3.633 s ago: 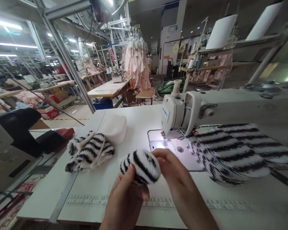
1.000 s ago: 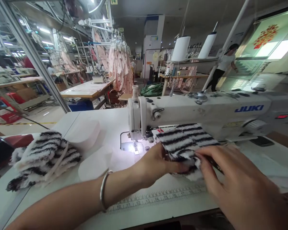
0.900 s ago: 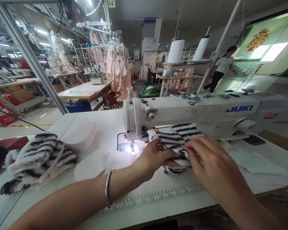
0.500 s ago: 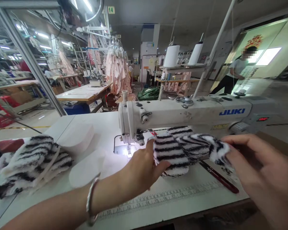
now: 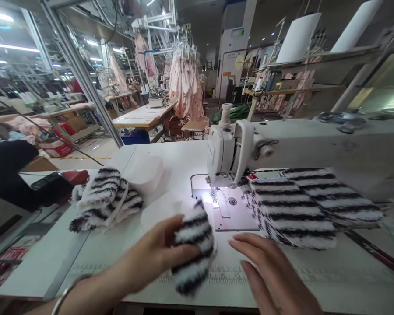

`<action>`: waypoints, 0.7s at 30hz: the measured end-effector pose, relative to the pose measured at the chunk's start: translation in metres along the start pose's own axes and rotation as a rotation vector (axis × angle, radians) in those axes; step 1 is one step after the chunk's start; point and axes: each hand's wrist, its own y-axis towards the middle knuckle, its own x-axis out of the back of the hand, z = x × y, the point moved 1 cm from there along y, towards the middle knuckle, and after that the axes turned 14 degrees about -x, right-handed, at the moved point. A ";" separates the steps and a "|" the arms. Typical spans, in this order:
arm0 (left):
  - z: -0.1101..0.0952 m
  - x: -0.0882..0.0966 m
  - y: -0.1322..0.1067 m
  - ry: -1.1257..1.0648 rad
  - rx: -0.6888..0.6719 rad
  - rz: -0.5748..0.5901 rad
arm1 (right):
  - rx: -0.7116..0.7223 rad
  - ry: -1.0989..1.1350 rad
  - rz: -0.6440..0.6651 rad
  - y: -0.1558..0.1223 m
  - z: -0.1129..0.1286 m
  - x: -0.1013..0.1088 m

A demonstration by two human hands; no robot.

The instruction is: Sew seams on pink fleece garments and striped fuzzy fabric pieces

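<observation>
Between its thumb and fingers, my left hand [image 5: 151,253] grips a small striped plush fabric piece [image 5: 195,251], black and white, held over the table in front of the needle plate. To the right of that piece, my right hand [image 5: 269,271] has its fingers stretched out with nothing in them. The sewing machine [image 5: 226,157] stands just beyond both hands, its lamp lighting the needle area. Under the machine's arm lie more striped plush pieces [image 5: 295,214]. White rounded pieces [image 5: 160,210] rest on the table, partly behind my left hand.
A striped plush bundle [image 5: 107,199] sits at the left of the table, beside a stack of white pieces [image 5: 146,170]. A ruler scale [image 5: 230,276] runs along the front edge. A dark red tool [image 5: 377,249] lies at right. Thread cones [image 5: 298,37] stand behind the machine.
My left hand has moved left and toward me, bringing a plush piece off the others. My right hand has let go of the plush and moved left. The view has swung left.
</observation>
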 end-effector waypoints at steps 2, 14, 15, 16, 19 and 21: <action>-0.012 0.027 0.004 0.249 -0.128 -0.054 | 0.074 -0.075 0.113 0.008 0.000 -0.015; -0.028 0.040 0.012 0.336 -0.077 0.140 | -0.350 0.207 0.249 0.006 -0.003 -0.006; -0.032 0.029 0.013 0.312 -0.065 0.203 | -0.478 0.326 0.273 0.011 0.002 -0.004; -0.035 0.020 0.015 0.310 -0.063 0.245 | -0.585 0.445 0.300 0.015 0.007 -0.004; -0.031 0.009 0.027 0.388 -0.111 0.234 | -0.735 0.666 0.315 0.024 0.012 -0.006; -0.020 0.012 0.039 0.559 -0.172 0.157 | -0.741 0.615 0.293 0.026 0.006 -0.010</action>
